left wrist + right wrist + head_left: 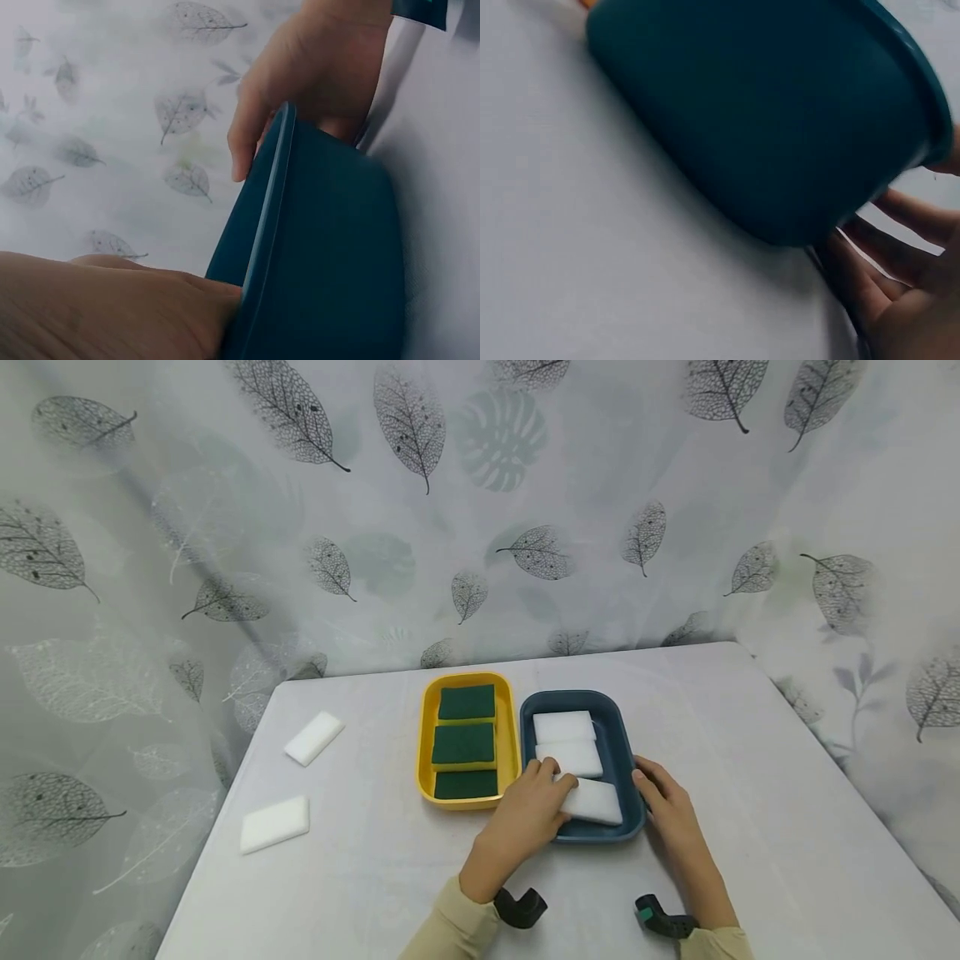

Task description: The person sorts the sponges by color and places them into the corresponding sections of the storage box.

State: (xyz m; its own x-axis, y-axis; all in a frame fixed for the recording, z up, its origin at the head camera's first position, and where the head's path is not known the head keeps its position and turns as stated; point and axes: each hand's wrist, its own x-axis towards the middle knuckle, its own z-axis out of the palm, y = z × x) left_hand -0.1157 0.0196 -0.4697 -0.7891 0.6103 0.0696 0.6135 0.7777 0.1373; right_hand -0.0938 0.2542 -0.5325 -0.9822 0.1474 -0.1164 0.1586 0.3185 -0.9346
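Observation:
A dark blue tray (pixel 628 758) stands on the table with several white sponge blocks in it, two of them lying toward its far end. My left hand (pixel 525 810) reaches over the tray's near left side and grips the nearest white sponge (pixel 594 802) by its left end. That sponge lies slightly askew; the left wrist view hides it behind the tray wall (pixel 330 247). At the tray's right side, my right hand (pixel 671 814) holds the rim, thumb over the edge and fingers (pixel 915 214) against the outer wall.
Left of the blue tray stands a yellow tray (pixel 425 735) with three green-and-yellow sponges (pixel 463 744). Two loose white sponges, one farther back (pixel 314 738) and one nearer (pixel 275 824), lie on the table's left part. A leaf-patterned curtain (pixel 480 527) hangs behind the table.

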